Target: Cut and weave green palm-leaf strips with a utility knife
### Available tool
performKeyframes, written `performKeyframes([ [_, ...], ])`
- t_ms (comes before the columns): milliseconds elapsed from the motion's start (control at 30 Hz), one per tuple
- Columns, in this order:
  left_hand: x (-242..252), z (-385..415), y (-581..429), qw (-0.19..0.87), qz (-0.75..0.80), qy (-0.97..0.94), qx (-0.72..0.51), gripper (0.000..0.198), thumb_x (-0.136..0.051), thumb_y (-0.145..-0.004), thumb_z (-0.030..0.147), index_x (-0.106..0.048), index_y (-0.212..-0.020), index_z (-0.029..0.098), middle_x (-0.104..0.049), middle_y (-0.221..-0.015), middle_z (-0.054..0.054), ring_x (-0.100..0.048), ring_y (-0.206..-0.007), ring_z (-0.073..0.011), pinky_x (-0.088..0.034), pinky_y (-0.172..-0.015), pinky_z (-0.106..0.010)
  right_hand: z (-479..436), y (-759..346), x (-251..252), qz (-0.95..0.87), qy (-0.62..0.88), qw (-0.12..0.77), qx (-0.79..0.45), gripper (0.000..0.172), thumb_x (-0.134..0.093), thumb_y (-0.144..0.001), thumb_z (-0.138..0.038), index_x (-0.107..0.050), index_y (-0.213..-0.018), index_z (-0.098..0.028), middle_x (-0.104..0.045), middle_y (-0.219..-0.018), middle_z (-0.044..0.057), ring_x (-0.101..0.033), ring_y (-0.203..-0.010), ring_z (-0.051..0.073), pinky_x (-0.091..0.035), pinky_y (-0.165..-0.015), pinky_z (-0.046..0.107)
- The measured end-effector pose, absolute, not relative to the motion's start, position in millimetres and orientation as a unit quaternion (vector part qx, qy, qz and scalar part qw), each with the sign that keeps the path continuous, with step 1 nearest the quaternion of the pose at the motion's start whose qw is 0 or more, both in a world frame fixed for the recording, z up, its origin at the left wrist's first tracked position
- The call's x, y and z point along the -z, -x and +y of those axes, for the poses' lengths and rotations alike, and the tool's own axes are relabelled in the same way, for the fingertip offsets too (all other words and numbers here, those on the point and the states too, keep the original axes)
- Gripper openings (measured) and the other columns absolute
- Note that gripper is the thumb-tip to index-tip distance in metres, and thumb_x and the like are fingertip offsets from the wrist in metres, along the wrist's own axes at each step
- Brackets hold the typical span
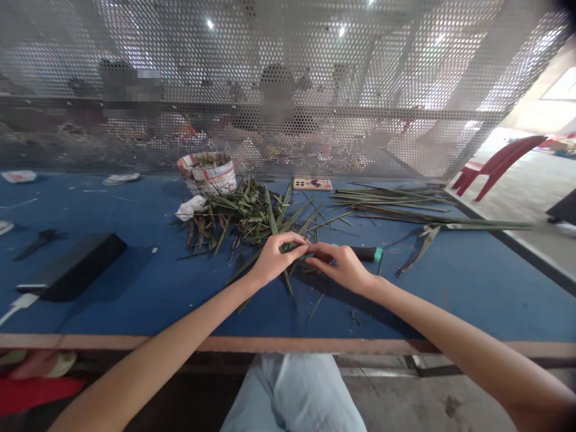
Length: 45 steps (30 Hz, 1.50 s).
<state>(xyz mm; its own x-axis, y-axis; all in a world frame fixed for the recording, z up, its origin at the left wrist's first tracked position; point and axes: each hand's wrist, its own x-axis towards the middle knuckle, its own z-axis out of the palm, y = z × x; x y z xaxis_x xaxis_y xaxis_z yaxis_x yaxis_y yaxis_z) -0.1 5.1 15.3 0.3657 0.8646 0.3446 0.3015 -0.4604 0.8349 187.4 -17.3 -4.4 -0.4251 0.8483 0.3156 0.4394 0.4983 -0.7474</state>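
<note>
My left hand point(276, 258) and my right hand point(339, 264) meet above the blue table point(180, 300), fingertips almost touching. Both are closed in a pinch around a small brownish bit point(308, 242) too tiny to name. Beneath and behind them lie narrow green leaf strips point(272, 213), some running under my left hand. A tool handle point(366, 254), black with a green end, lies partly hidden behind my right hand. Left of centre is a heap of cut leaf pieces point(247, 210).
Behind the heap stands a paper-wrapped tub point(211, 174) beside a phone point(312, 184). Long leaves point(396, 201) lie at right. A black box point(85, 264) with a white cable sits left. A perforated metal screen point(315, 78) closes the back; a red chair point(499, 165) stands beyond.
</note>
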Motion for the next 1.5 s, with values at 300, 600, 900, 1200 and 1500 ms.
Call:
performKeyframes([
  [300, -16.4, 7.8, 0.4, 0.441, 0.42, -0.673, -0.42, 0.015, -0.062, -0.076, 0.031, -0.07, -0.074, 0.018, -0.07, -0.08, -0.003, -0.063, -0.083, -0.0212, -0.045, -0.081, -0.031, -16.2, -193.0, -2.8, -0.891, 0.386, 0.238, 0.028, 0.028, -0.042, -0.097, -0.034, -0.063, -0.098, -0.017, -0.069, -0.082, 0.004, -0.061, -0.074, 0.013, -0.037, -0.063, 0.022],
  [600, -10.7, 22.3, 8.2, 0.554, 0.412, -0.536, -0.487, 0.013, -0.064, -0.074, 0.029, -0.068, -0.075, 0.017, -0.068, -0.086, -0.006, -0.061, -0.09, -0.0196, -0.041, -0.088, -0.032, -3.8, -208.4, -17.4, -0.81, 0.561, -0.035, 0.166, 0.041, -0.04, -0.095, -0.048, -0.059, -0.096, -0.011, -0.066, -0.091, 0.014, -0.063, -0.086, 0.025, -0.036, -0.058, 0.028],
  [900, -13.6, 20.1, 7.7, 0.526, 0.424, -0.553, -0.489, 0.015, -0.062, -0.075, 0.03, -0.068, -0.076, 0.017, -0.069, -0.087, -0.006, -0.061, -0.093, -0.0199, -0.039, -0.091, -0.031, -3.0, -199.1, -12.9, -0.77, 0.627, 0.045, 0.109, 0.043, -0.024, -0.099, -0.048, -0.046, -0.106, -0.011, -0.069, -0.085, 0.012, -0.067, -0.077, 0.023, -0.029, -0.051, 0.026],
  [1200, -14.7, 18.4, 6.3, 0.481, 0.45, -0.58, -0.48, 0.016, -0.06, -0.076, 0.032, -0.066, -0.076, 0.018, -0.068, -0.084, -0.004, -0.061, -0.09, -0.0197, -0.04, -0.088, -0.03, -19.3, -188.2, -14.9, -0.821, 0.558, 0.082, 0.086, 0.039, -0.022, -0.1, -0.045, -0.046, -0.109, -0.015, -0.067, -0.101, 0.011, -0.066, -0.072, 0.02, -0.02, -0.049, 0.027],
  [1500, -11.6, 14.9, 3.0, 0.424, 0.427, -0.66, -0.449, 0.021, -0.061, -0.079, 0.039, -0.065, -0.074, 0.018, -0.068, -0.078, -0.003, -0.062, -0.081, -0.0191, -0.044, -0.079, -0.03, -16.9, -188.9, -13.7, -0.812, 0.568, 0.062, 0.12, 0.044, -0.021, -0.099, -0.049, -0.048, -0.11, -0.015, -0.065, -0.102, 0.012, -0.067, -0.072, 0.021, -0.021, -0.048, 0.026],
])
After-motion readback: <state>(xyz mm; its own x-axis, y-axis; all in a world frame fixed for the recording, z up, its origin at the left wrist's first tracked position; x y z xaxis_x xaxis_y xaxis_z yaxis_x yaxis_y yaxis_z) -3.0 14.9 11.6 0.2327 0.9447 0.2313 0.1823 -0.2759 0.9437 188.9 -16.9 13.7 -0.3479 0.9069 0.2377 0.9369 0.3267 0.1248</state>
